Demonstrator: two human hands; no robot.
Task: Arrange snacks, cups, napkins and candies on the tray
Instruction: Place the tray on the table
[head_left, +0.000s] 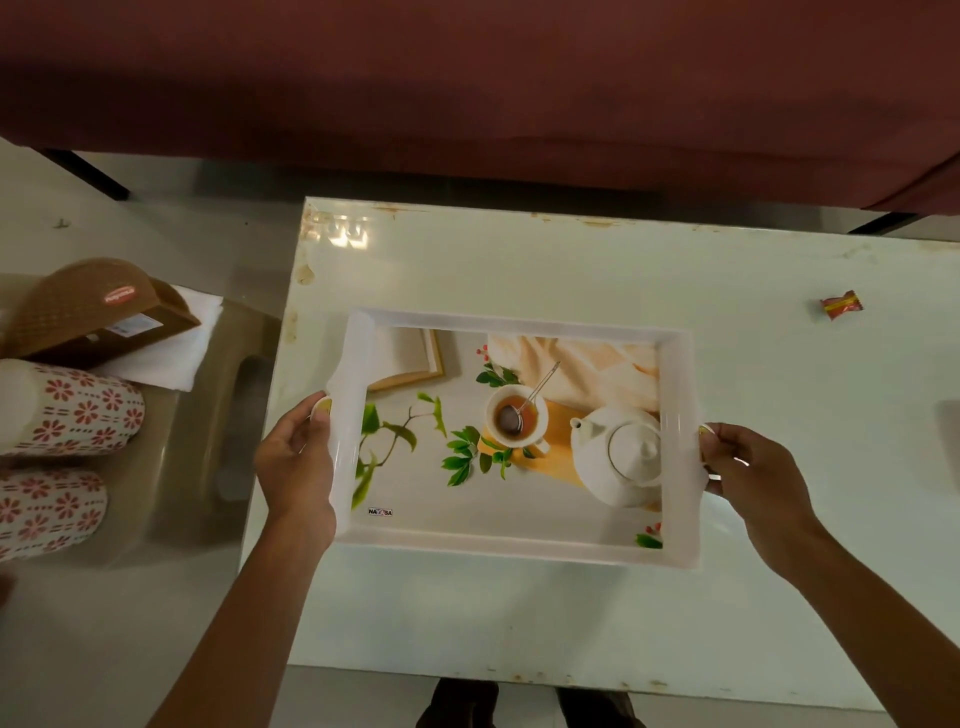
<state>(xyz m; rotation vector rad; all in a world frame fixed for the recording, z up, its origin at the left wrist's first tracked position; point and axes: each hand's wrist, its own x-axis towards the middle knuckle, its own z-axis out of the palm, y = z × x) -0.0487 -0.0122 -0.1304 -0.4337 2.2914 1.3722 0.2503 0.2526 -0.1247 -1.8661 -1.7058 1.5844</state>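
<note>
A white rectangular tray (514, 318) with a printed teapot-and-teacup picture sits on the white table (571, 260). Nothing lies in it. My left hand (296, 462) grips its left handle and my right hand (753, 467) grips its right handle. One red and yellow wrapped candy (841, 305) lies on the table at the far right. On a beige stool at the left are two floral paper cups (67, 410) lying on their sides, a brown napkin holder (88, 306) and white napkins (171, 348) under it.
A dark red sofa (467, 88) runs along the far side of the table. The beige plastic stool (208, 441) stands close to the table's left edge. My feet (519, 704) show below the near edge.
</note>
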